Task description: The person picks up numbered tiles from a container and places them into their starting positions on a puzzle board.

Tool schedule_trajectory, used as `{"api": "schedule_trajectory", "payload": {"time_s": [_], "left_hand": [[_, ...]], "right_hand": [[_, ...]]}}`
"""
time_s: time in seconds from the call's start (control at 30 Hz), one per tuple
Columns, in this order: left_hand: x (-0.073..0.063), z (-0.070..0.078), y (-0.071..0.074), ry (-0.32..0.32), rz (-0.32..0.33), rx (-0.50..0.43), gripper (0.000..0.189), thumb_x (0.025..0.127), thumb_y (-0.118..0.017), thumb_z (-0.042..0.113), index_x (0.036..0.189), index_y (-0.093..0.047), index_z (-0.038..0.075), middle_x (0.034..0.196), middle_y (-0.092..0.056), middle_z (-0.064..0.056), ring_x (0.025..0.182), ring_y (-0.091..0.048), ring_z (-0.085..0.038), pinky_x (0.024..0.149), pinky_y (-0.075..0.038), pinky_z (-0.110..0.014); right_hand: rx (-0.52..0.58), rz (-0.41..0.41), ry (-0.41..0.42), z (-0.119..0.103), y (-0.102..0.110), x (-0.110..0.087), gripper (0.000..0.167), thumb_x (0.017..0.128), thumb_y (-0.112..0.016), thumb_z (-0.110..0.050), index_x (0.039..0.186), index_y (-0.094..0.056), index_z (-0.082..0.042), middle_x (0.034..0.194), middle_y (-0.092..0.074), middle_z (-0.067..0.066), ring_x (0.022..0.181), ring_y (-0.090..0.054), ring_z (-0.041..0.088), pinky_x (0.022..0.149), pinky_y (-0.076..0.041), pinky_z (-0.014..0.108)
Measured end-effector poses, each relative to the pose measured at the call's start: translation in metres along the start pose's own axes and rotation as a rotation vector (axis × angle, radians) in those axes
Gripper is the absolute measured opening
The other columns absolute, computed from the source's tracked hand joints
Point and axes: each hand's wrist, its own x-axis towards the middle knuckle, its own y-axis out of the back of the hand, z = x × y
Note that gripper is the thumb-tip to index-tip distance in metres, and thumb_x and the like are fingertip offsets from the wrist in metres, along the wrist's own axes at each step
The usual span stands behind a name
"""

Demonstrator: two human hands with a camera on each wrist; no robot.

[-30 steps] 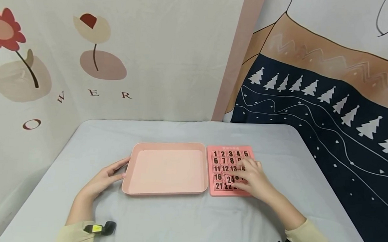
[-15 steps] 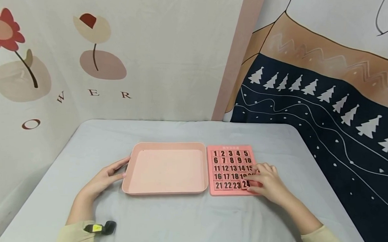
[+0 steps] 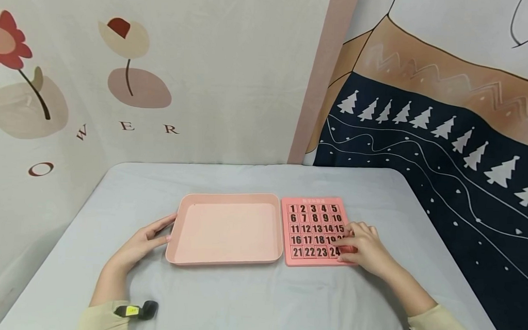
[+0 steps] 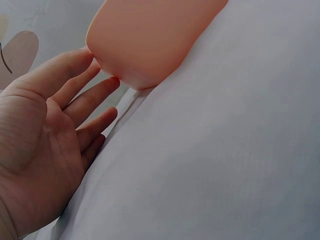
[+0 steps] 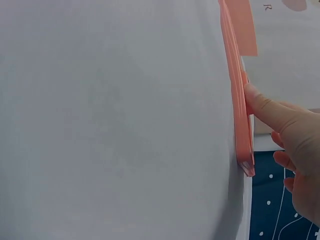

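A pink rectangular tray (image 3: 227, 262) lies on the cloth-covered table. My left hand (image 3: 135, 243) touches its left edge, fingers and thumb extended; in the left wrist view the fingertips of that hand (image 4: 55, 115) meet the tray's corner (image 4: 145, 45). Right of the tray lies a pink number board (image 3: 295, 261) with rows of black-numbered tiles. My right hand (image 3: 368, 249) is at its lower right, thumb and index finger pinching the number tile 24 (image 3: 334, 252) in the bottom row. Its fingers hide part of the right column. In the right wrist view the thumb presses low against the board (image 5: 242, 135).
A pale cloth covers the table (image 3: 241, 305). Behind it hangs a cream curtain (image 3: 232, 76) with flower prints, and at the right a dark fabric (image 3: 391, 140) with white trees. Each sleeve carries a black wrist camera, the left camera (image 3: 136, 311) with a yellow label.
My right hand has moved right, carrying tile 24 from above the board's middle to the bottom row. The tile was tilted and now sits flatter. The left hand and tray stay put.
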Motion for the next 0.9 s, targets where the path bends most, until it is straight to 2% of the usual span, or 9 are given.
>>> {"api": "schedule_trajectory", "payload": {"time_s": [0.4,0.7,0.9], "left_hand": [[-0.001,0.000,0.000,-0.002,-0.004,0.002,0.059,0.095,-0.061,0.012,0.148,-0.036,0.006,0.152,-0.030,-0.017,0.130,-0.029,0.007,0.099,-0.026,-0.006],[0.000,0.000,0.000,0.012,0.000,0.005,0.059,0.095,-0.061,0.014,0.148,-0.036,0.006,0.153,-0.029,-0.016,0.130,-0.028,0.007,0.098,-0.025,-0.005],[0.002,0.003,-0.001,0.025,0.034,0.023,0.058,0.096,-0.060,0.019,0.147,-0.036,0.003,0.151,-0.032,-0.019,0.128,-0.030,0.007,0.097,-0.026,-0.004]], "right_hand": [[0.036,0.074,0.035,-0.003,-0.008,-0.001,0.023,0.071,-0.084,-0.024,0.093,-0.079,-0.023,0.097,-0.054,-0.006,0.090,-0.042,0.012,0.075,-0.025,0.033],[0.085,0.105,0.001,-0.003,-0.013,-0.001,0.026,0.069,-0.085,-0.025,0.095,-0.079,-0.021,0.098,-0.054,-0.004,0.089,-0.040,0.012,0.075,-0.025,0.034],[0.104,0.155,0.004,0.000,-0.007,-0.001,0.028,0.069,-0.086,-0.020,0.095,-0.078,-0.016,0.099,-0.054,-0.005,0.090,-0.042,0.013,0.076,-0.026,0.037]]}}
